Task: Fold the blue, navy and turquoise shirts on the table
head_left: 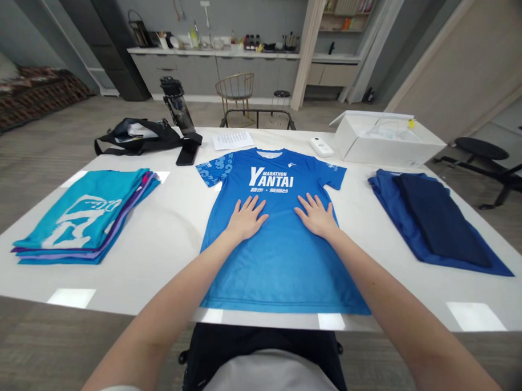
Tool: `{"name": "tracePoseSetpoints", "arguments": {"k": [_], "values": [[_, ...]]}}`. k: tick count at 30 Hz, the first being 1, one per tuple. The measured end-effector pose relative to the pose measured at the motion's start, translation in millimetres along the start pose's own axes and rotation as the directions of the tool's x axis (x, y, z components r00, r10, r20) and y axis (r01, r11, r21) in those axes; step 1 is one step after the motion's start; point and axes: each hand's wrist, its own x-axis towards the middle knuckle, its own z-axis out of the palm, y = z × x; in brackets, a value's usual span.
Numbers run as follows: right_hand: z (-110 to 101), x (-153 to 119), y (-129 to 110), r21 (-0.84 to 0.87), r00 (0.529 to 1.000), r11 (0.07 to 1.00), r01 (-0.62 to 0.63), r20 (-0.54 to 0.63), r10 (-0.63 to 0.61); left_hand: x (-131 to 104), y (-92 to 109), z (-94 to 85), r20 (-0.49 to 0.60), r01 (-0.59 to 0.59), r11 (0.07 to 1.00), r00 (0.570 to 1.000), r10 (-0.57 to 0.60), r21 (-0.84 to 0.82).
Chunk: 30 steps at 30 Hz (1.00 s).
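A blue T-shirt (279, 264) with white lettering lies spread face up on the white table (174, 226), its collar toward the far edge and its hem near the front edge. Flat on the left part of its chest, below the lettering, rests my left hand (246, 219) with fingers spread. My right hand (315, 215) lies palm down on the right part of the chest, fingers also apart. Neither hand grips the fabric.
Folded teal and purple shirts (84, 212) are stacked at left, folded dark blue clothes (444, 219) at right. Along the back are a black bag (138, 137), a phone (187, 153), a bottle (178, 107), paper (232, 140), a small white device (321, 147) and a white box (387, 140).
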Motion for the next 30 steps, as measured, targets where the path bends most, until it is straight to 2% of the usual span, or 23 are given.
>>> {"name": "tracePoseSetpoints", "arguments": {"k": [3, 5, 9, 13, 16, 22, 26, 30], "values": [[0, -36, 16, -0.013, 0.999, 1.0, -0.018, -0.03, 0.018, -34, 1, -1.5, -0.006, 0.048, 0.999, 0.999, -0.048, 0.004], [2, -64, 18, -0.022, 0.998, 1.0, -0.015, -0.06, 0.013, -59, 4, -1.7, -0.008, 0.068, 0.998, 0.998, -0.068, 0.012], [10, -129, -3, -0.047, 0.987, 0.995, 0.093, -0.124, -0.098, -115, 18, 1.2, -0.021, 0.032, 0.999, 0.999, -0.032, 0.032], [19, -187, -33, 0.003, 0.96, 0.961, 0.276, -0.043, -0.276, -167, 29, 5.6, -0.027, 0.01, 0.999, 1.0, -0.009, 0.041], [20, -214, -38, 0.025, 0.958, 0.958, 0.285, -0.033, -0.284, -195, 32, 6.9, -0.041, 0.025, 0.999, 0.999, -0.023, 0.046], [18, -236, -13, 0.074, 0.981, 0.979, 0.191, -0.057, -0.187, -221, 27, 0.4, -0.035, 0.019, 0.999, 0.999, -0.02, -0.038], [22, -242, 2, 0.07, 0.986, 0.986, 0.152, -0.074, -0.147, -226, 16, -2.5, -0.064, 0.015, 0.998, 0.998, -0.019, -0.064], [23, -251, 5, 0.034, 0.987, 0.989, 0.142, -0.084, -0.138, -224, 8, -6.3, -0.068, 0.043, 0.999, 0.997, -0.045, -0.033]]}}
